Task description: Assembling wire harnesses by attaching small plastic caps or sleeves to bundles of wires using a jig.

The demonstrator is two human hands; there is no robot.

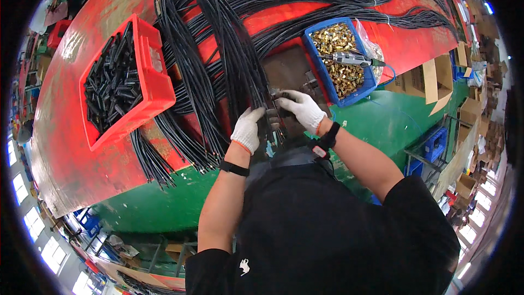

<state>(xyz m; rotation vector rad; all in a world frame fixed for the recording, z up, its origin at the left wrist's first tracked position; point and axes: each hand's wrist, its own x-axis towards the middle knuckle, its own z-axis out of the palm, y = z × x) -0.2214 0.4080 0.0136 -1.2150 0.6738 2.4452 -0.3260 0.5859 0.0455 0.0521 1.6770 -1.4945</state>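
Observation:
A thick bundle of black cables (232, 49) runs down the table toward me. My left hand (248, 129), in a white glove with grey fingertips, is closed around the lower ends of some of these cables. Close beside it, my right hand (303, 110), gloved the same way, has its fingers pinched together near the cable ends. What sits between those fingertips is too small to make out. Under and beyond the right hand lies a dark metal plate (288, 66) with a small metal fixture (310, 79) on it.
A red bin (155, 60) of black ribbed sleeves stands on the left of the red table (71, 147). At the right, a blue bin (357, 96) holds brass fittings (339, 79), with a silver handheld tool (349, 58) across it. More cable bundles (305, 3) stretch behind; cardboard boxes (431, 81) stand right.

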